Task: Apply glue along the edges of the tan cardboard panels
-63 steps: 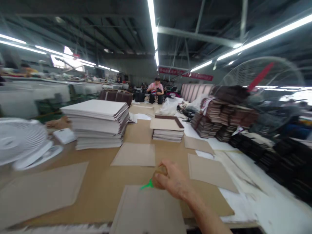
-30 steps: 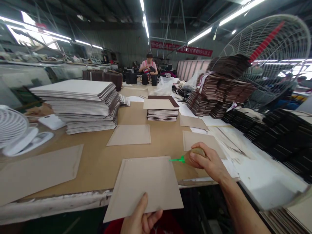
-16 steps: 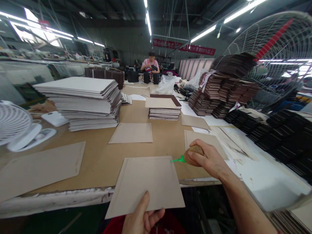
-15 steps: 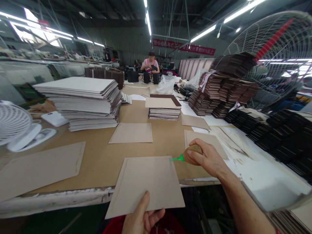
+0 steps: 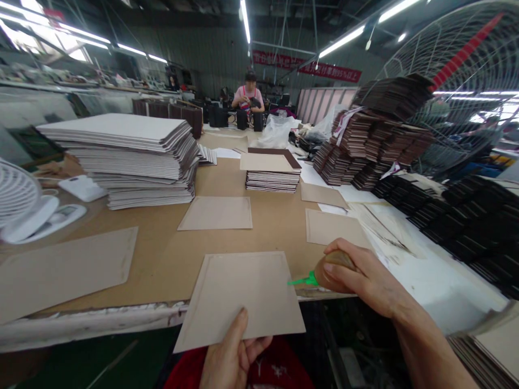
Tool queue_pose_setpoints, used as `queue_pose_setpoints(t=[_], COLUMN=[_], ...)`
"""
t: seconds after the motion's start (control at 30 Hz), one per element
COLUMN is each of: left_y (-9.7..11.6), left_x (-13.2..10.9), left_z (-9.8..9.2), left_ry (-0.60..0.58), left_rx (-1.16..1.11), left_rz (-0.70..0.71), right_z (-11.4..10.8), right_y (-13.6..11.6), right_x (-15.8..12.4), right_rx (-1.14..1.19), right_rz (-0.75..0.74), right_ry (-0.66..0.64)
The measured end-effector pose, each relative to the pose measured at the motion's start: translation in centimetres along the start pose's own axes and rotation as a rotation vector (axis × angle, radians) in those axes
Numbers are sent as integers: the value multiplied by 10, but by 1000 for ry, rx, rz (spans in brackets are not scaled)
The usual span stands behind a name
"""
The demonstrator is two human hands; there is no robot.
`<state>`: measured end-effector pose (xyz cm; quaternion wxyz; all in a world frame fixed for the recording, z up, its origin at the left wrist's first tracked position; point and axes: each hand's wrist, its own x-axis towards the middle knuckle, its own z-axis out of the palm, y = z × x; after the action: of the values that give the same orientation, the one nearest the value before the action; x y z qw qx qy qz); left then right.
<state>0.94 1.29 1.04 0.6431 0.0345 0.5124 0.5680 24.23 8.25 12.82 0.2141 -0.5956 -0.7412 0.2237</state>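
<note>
My left hand [image 5: 233,359] is at the bottom of the view, pinching the near edge of a beige cardboard panel [image 5: 239,302] with a pressed border line. The panel is held over the table's front edge. My right hand [image 5: 367,278] is closed around a round tan squeeze bottle [image 5: 334,272]. Its bright green nozzle [image 5: 304,280] points left, just off the panel's right edge and apart from it.
A tan-covered work table [image 5: 158,270] holds loose cardboard panels, tall stacks of white-faced boards [image 5: 121,162] and a white fan [image 5: 20,200]. Dark brown stacks [image 5: 365,151] stand at right, before a large caged fan [image 5: 462,70]. A seated worker [image 5: 248,97] is at the far end.
My left hand and the panel have come into view since the earliest frame. The bottle has shifted slightly right and lower in the last moments, and the view has tilted a little.
</note>
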Motion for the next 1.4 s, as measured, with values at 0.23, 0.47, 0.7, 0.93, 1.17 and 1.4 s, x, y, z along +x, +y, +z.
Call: queue_pose_setpoints(t=[0.23, 0.47, 0.7, 0.93, 1.17, 1.4], left_y=[1, 1, 1, 0, 2, 1], left_x=[1, 3, 2, 0, -1, -1], left_z=[-2, -2, -2, -3, -3, -4], left_ry=[-42, -27, -35, -22, -56, -66], left_rx=[8, 3, 11, -1, 25, 32], left_rz=[-4, -15, 10, 13, 32, 41], right_z=[0, 10, 6, 1, -1, -2], right_y=[-2, 5, 2, 2, 3, 5], right_x=[-3, 30, 17, -14, -44, -50], right_rx=[-34, -60, -34, -1, 8, 1], right_rz=[6, -9, -3, 20, 41, 38], right_ry=[-8, 100, 29, -22, -63, -68])
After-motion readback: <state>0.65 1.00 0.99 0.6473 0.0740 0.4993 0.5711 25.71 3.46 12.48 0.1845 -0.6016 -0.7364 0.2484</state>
